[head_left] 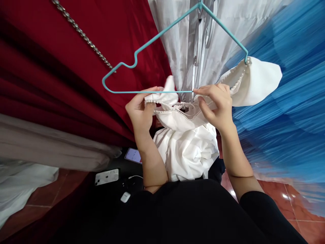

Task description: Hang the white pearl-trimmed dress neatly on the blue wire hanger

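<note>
A white dress (188,152) with pearl-like beads along its neckline hangs partly from a turquoise hanger (166,31). Its right shoulder piece (264,81) sits over the hanger's right end, while the hanger's left end is bare. My left hand (142,110) is closed on the beaded edge of the dress's left part, thumb in front, just under the hanger's bottom bar. With fingers pinched at that bar near its middle, my right hand (215,103) also touches the beaded neckline. The lower dress lies bunched on my lap.
Red fabric (122,37) with a beaded chain (83,35) hangs at left, blue tulle (286,101) at right. White curtains and a metal stand (194,51) are behind. Two phones, one a white phone (107,177), and a white earbud case (125,197) lie on a black surface at lower left.
</note>
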`<action>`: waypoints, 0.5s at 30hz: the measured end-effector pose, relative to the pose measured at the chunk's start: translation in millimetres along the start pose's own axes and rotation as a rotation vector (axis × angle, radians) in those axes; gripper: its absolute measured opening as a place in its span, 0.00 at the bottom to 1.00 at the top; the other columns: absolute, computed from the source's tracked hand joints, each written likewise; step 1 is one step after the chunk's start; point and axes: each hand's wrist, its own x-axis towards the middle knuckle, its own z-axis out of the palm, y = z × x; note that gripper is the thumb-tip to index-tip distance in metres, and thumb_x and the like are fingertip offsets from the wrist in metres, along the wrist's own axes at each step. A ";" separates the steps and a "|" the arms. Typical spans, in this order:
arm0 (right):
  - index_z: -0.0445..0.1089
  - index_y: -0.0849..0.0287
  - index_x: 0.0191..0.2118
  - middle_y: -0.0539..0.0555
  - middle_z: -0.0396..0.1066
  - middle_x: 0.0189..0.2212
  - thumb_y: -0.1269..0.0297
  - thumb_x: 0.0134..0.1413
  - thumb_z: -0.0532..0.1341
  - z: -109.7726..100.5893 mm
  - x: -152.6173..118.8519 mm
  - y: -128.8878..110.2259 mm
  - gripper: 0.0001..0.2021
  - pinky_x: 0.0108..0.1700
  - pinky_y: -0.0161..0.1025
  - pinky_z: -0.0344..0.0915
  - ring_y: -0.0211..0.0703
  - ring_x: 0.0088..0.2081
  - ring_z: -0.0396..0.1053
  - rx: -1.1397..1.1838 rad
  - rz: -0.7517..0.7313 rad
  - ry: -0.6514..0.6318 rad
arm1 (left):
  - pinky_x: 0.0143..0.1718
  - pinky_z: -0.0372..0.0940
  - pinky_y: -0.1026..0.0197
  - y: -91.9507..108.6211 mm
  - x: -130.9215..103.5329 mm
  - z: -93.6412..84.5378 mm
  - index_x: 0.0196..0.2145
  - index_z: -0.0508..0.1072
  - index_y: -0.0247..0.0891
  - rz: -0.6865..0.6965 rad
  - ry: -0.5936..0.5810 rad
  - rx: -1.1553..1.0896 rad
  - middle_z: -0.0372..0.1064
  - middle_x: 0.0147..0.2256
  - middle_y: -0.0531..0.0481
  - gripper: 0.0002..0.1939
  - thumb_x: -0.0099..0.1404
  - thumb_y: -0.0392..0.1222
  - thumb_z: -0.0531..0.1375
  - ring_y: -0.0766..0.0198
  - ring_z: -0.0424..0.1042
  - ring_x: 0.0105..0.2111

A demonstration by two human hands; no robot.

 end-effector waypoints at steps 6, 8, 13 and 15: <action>0.74 0.43 0.54 0.48 0.79 0.52 0.67 0.66 0.58 -11.4 5.0 -4.8 0.15 0.64 0.59 0.65 0.50 0.56 0.76 0.045 -0.038 -0.001 | 0.55 0.72 0.49 27.2 -9.8 39.0 0.40 0.71 0.44 -0.020 0.047 -0.186 0.77 0.39 0.48 0.20 0.71 0.64 0.59 0.54 0.80 0.46; 0.73 0.42 0.55 0.49 0.77 0.55 0.66 0.66 0.59 -19.2 11.4 1.8 0.16 0.69 0.61 0.62 0.52 0.62 0.71 0.009 -0.045 0.162 | 0.54 0.72 0.49 26.5 -10.0 42.3 0.38 0.70 0.44 0.015 0.045 -0.256 0.75 0.36 0.50 0.17 0.73 0.60 0.58 0.56 0.79 0.42; 0.71 0.46 0.58 0.52 0.76 0.55 0.59 0.64 0.63 -35.4 25.8 36.1 0.18 0.69 0.61 0.63 0.54 0.62 0.71 -0.153 0.009 0.390 | 0.57 0.70 0.48 21.4 -5.0 39.2 0.37 0.67 0.43 0.085 0.060 -0.274 0.73 0.34 0.52 0.14 0.74 0.54 0.58 0.61 0.77 0.37; 0.73 0.46 0.54 0.51 0.78 0.51 0.65 0.64 0.61 -42.3 28.9 42.2 0.15 0.62 0.54 0.71 0.50 0.55 0.75 -0.153 0.098 0.283 | 0.56 0.71 0.48 20.8 -3.1 37.0 0.36 0.65 0.43 0.079 0.086 -0.231 0.71 0.33 0.53 0.13 0.74 0.53 0.57 0.61 0.76 0.36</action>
